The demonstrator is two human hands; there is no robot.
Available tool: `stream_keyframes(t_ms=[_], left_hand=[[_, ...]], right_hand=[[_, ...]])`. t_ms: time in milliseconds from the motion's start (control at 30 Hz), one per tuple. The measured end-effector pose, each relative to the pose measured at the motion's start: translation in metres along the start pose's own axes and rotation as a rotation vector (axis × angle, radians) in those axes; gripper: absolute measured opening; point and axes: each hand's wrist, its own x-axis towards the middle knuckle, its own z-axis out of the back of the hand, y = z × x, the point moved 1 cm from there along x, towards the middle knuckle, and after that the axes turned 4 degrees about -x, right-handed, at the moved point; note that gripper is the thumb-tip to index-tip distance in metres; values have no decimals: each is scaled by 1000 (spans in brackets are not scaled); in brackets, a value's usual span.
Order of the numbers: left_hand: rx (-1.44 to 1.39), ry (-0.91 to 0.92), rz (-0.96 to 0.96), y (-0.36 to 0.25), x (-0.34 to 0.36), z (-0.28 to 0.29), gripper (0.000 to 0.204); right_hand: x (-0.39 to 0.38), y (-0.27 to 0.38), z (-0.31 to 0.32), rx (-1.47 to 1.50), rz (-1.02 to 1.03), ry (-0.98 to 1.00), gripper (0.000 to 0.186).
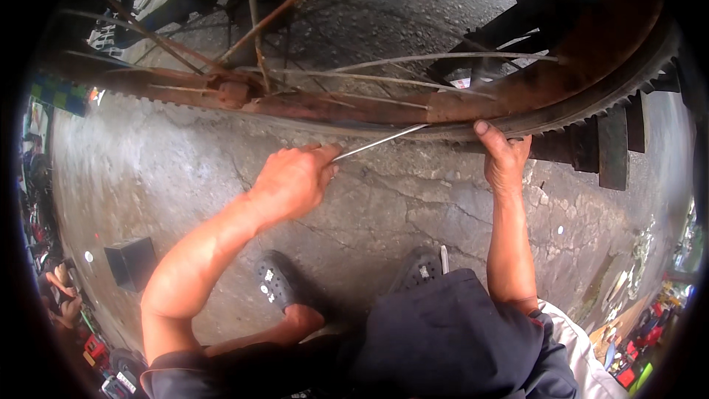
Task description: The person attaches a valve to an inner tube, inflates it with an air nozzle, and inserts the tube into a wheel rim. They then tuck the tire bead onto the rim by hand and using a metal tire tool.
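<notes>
A rusty spoked wheel rim (480,106) crosses the upper part of the head view, with a black knobbly tyre (583,109) along its near edge. My left hand (292,179) is closed round a thin silver tyre lever (378,142). The lever slants up to the right, and its tip meets the seam between rim and tyre; how deep it sits cannot be told. Further right, my right hand (505,159) grips the tyre from the near side, thumb on top. Its other fingers are mostly hidden beneath the tyre.
Rusty spokes (295,1) run above the rim. Dark metal bars (587,146) stand behind the tyre at right. Below lie cracked concrete (413,207), my dark clogs (277,279) and a dark box (131,262). Colourful clutter (650,329) lines the lower right; another person (63,292) shows at lower left.
</notes>
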Motion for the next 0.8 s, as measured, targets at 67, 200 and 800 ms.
stream_keyframes(t_ms=[67,200,800], left_hand=[[44,26,-1,-4,4,4,31],[31,85,30,-14,10,9,33],[-1132,-268,244,-111,67,-256,38]], right_hand=[[0,1,0,-17,-10,13,42],[4,3,1,-52,15,51,44],[40,-6,13,136,-38,204,40]])
